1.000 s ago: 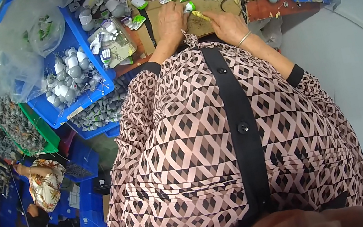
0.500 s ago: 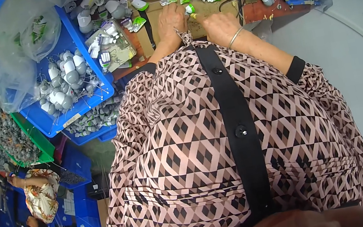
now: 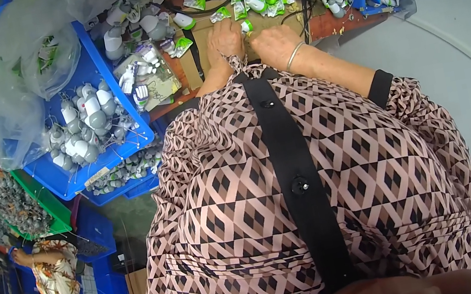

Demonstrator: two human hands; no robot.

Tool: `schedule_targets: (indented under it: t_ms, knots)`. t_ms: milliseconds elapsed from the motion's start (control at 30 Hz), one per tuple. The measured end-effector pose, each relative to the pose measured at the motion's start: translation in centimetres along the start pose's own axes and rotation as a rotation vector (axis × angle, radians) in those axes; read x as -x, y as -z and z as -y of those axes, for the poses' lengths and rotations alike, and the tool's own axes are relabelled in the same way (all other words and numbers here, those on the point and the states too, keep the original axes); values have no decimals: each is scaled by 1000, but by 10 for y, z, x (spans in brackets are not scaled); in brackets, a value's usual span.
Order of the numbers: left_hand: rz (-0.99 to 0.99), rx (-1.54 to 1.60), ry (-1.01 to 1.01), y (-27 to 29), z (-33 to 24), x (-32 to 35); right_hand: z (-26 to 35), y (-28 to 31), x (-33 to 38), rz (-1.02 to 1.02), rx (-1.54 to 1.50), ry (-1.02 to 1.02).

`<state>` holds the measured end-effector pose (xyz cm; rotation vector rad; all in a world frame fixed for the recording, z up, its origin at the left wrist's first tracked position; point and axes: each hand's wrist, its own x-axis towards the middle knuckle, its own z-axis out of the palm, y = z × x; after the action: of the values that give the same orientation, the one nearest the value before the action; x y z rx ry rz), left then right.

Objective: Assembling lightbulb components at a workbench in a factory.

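Green-white parts [image 3: 251,4] beyond both hands, blue bin [image 3: 95,131] leftward.

Grey floor [image 3: 463,81], wooden workbench [image 3: 327,24]

Two hands, left hand [image 3: 223,41] and right hand [image 3: 272,46], on one brown cardboard sheet [image 3: 205,29], one bracelet [image 3: 294,55] at the right wrist. Roughly a dozen small green-and-white parts [image 3: 253,4] just beyond the cardboard sheet, too crowded for an exact count. Left of the cardboard sheet, two stacked blue bins [image 3: 114,102] and one clear plastic bag [image 3: 1,106].
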<state>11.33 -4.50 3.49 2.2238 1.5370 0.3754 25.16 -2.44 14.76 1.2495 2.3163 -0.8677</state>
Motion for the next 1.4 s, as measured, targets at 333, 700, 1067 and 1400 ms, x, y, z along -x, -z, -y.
schedule_targets:
  t_ms: [333,700,1067,1400]
  knots:
    - [47,-35,-32,18,-7,-7,-47,14,25,-207,-308,-106]
    - [246,964,382,71,12,-33,-226,84,61,-1224,-1055,-259]
    - [416,1237,189,153,-39,-116,-412,227,85,-642,42,-756]
    - [-133,1450,-60,318,2,-245,-452,257,81,-651,-47,-441]
